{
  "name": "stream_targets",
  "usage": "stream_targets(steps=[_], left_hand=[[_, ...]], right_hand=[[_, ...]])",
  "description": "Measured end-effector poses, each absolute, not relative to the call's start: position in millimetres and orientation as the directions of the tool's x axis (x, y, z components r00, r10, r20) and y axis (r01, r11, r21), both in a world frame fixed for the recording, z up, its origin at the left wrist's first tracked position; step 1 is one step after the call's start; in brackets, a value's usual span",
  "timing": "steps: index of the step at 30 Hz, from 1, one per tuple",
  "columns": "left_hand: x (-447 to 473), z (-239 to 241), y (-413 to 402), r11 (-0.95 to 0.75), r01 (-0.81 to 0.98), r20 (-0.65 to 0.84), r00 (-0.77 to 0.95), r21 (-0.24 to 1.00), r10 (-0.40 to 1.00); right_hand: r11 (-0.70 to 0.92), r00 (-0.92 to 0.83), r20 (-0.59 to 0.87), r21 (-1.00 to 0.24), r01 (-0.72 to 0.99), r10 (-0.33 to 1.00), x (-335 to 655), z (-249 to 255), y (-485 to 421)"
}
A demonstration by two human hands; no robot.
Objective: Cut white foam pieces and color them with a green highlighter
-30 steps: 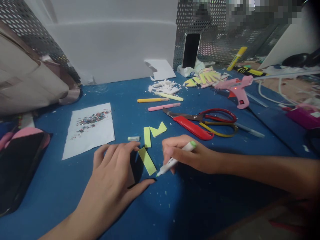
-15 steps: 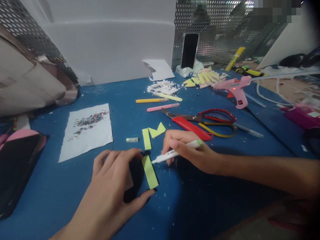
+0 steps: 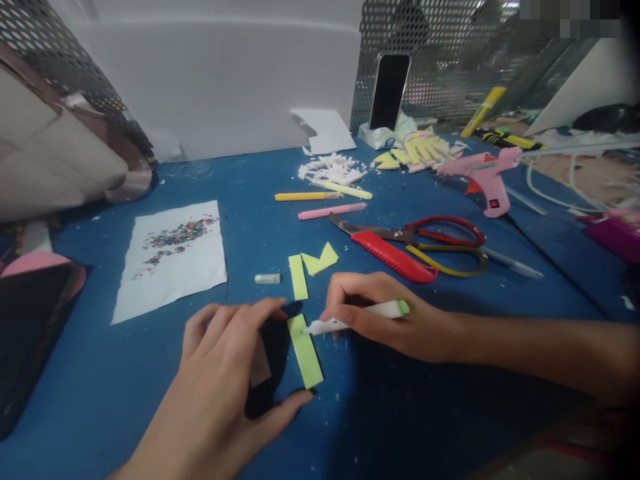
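Note:
My left hand [image 3: 230, 367] lies at the left of a light green rectangular strip [image 3: 307, 353], thumb at its near end and index finger at its far end, steadying it between them. My right hand [image 3: 385, 313] is closed around a white marker [image 3: 387, 309] with a green end, its tip on the strip's upper part. Beyond the strip lie a narrower green strip [image 3: 299, 279] and a notched green piece [image 3: 321, 260]. A small clear-and-green marker cap [image 3: 267, 279] rests to their left. Part of a pale flat piece [image 3: 260, 365] shows under my left hand.
Scissors [image 3: 400, 233] and a red-handled cutter [image 3: 393, 257] lie beyond my right hand. A pink glue gun [image 3: 487, 177] stands farther right. White paper [image 3: 170, 267] holding colourful bits is at left, near a dark phone [image 3: 37, 333]. Yellow [image 3: 305, 196] and pink [image 3: 333, 211] pens lie behind.
The marker tip has moved from the strip's right edge inward onto its surface. My right hand has shifted slightly down. The whole view has turned a little.

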State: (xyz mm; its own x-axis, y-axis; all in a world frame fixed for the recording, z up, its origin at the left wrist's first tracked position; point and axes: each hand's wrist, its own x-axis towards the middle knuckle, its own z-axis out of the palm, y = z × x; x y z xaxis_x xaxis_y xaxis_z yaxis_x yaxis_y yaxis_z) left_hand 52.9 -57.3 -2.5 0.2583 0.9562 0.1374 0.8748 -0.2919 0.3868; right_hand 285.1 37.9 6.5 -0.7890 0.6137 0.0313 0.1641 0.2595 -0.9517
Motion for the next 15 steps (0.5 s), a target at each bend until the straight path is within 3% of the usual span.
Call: stream_targets(steps=[8, 15], left_hand=[[54.1, -0.5, -55.4, -0.238, 0.87, 0.097, 0.218, 0.433, 0.971], [57.2, 2.6, -55.9, -0.227, 0.87, 0.099, 0.205, 0.437, 0.974]], right_hand=[[0.249, -0.78, 0.076, -0.963, 0.105, 0.621, 283.9, 10.5, 39.4], [0.288, -0.788, 0.059, -0.945, 0.152, 0.613, 283.2, 8.4, 39.1]])
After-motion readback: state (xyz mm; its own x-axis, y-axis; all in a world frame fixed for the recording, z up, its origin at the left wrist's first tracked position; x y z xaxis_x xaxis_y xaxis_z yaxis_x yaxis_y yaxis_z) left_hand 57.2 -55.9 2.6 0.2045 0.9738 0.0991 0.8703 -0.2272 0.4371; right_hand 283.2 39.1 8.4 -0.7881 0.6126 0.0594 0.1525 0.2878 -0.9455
